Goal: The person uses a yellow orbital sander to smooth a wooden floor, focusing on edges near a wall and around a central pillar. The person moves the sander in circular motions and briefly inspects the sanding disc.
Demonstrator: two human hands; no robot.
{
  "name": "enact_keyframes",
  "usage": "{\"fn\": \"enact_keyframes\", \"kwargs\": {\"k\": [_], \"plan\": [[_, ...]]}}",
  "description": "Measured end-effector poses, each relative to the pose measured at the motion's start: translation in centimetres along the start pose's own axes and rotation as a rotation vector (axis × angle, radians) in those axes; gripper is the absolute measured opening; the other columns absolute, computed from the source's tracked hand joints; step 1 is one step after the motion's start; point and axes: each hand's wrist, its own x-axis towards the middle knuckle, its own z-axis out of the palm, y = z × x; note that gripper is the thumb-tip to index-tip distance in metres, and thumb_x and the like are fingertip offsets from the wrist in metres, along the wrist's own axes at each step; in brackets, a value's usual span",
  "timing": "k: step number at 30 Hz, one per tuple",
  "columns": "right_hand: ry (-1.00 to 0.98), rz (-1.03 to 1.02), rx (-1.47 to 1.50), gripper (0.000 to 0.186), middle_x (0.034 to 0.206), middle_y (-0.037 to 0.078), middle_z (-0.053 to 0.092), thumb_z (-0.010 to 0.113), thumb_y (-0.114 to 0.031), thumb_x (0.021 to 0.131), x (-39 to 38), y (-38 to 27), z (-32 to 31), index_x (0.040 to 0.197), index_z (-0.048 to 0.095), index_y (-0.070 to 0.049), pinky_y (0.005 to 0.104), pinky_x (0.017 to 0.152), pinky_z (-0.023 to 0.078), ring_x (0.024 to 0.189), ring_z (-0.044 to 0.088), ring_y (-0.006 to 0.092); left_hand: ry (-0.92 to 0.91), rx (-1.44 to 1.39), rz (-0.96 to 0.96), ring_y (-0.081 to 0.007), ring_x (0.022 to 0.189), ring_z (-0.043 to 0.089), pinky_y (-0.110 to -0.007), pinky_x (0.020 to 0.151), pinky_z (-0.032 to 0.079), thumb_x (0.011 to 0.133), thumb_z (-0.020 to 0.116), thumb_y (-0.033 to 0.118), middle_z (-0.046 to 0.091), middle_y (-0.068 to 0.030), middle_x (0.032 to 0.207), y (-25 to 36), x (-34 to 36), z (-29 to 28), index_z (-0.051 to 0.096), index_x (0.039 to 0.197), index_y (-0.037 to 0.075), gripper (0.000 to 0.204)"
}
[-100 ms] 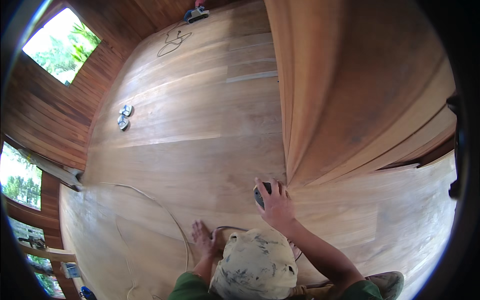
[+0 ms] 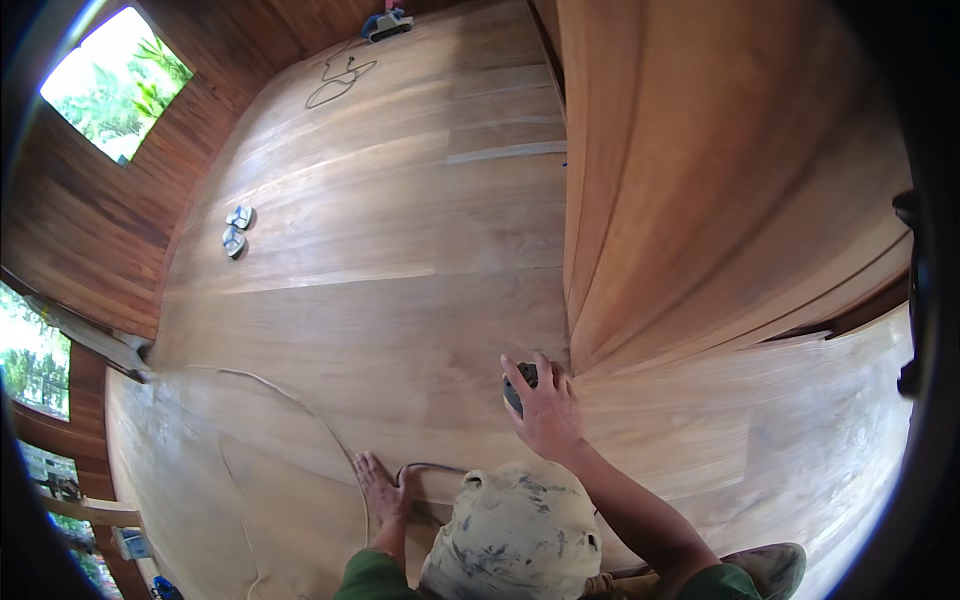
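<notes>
My right hand (image 2: 548, 412) is wrapped over a small dark hand sander (image 2: 520, 388) with a rounded top. It sits on the wooden floor (image 2: 380, 330) close to the foot of the wooden wall panel (image 2: 680, 200). Fingers stretched out, my left hand (image 2: 383, 492) lies flat on the boards and holds nothing. A dark cord (image 2: 437, 465) starts beside its thumb and passes behind a stained cream cap (image 2: 515, 530) between my arms. Next to that hand's fingertips runs a pale cord (image 2: 325, 420).
A pair of sandals (image 2: 236, 232) lies on the floor at the left. At the far end, a person's hand holds a blue and grey belt sander (image 2: 387, 27), near a looped cord (image 2: 345, 85). Windows (image 2: 115, 85) open in the left plank wall.
My left hand has slid a little to the left, closer to the pale cord. The view has shifted slightly; my right hand stays on the sander by the wall foot.
</notes>
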Motion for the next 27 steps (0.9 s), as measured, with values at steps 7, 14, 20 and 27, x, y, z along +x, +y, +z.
{"fn": "enact_keyframes", "kwargs": {"k": [7,14,20,27], "plan": [[0.089,0.097,-0.032,0.073,0.144,0.021,0.048,0.084,-0.028,0.091,3.8,-1.8,3.1,0.157,0.052,-0.024,0.0561,0.108,0.054,0.135,0.055,0.0455,-0.046,0.102,0.012,-0.0358,0.172,0.013,-0.049,0.139,0.011,0.101,0.063,0.062,0.020,-0.0178,0.184,-0.6,0.8,-1.3,0.023,0.176,0.007,0.101],[0.197,0.146,-0.035,0.072,0.140,0.020,0.050,0.085,-0.027,0.087,5.9,-0.8,2.9,0.152,0.055,-0.019,0.0565,0.106,0.053,0.131,0.055,0.0441,-0.064,0.078,-0.014,-0.0353,0.172,0.014,-0.048,0.139,0.011,0.100,0.065,0.057,0.021,-0.0176,0.184,-0.1,0.0,-2.5,0.023,0.176,0.007,0.101],[0.271,0.158,-0.116,0.068,0.143,0.023,0.049,0.081,-0.027,0.091,7.3,1.1,2.7,0.151,0.054,-0.011,0.0555,0.116,0.044,0.135,0.051,0.0443,-0.076,0.078,0.002,-0.0353,0.172,0.013,-0.048,0.139,0.011,0.100,0.066,0.055,0.019,-0.0172,0.184,0.2,-0.4,-3.4,0.022,0.177,0.008,0.101],[0.228,0.146,-0.165,0.064,0.151,0.025,0.049,0.076,-0.028,0.095,6.5,0.9,2.0,0.152,0.055,-0.008,0.0554,0.123,0.040,0.142,0.047,0.0458,-0.090,0.084,0.000,-0.0362,0.172,0.013,-0.049,0.139,0.012,0.100,0.066,0.056,0.020,-0.0173,0.184,-0.1,-1.2,-2.9,0.022,0.176,0.007,0.101]]}}
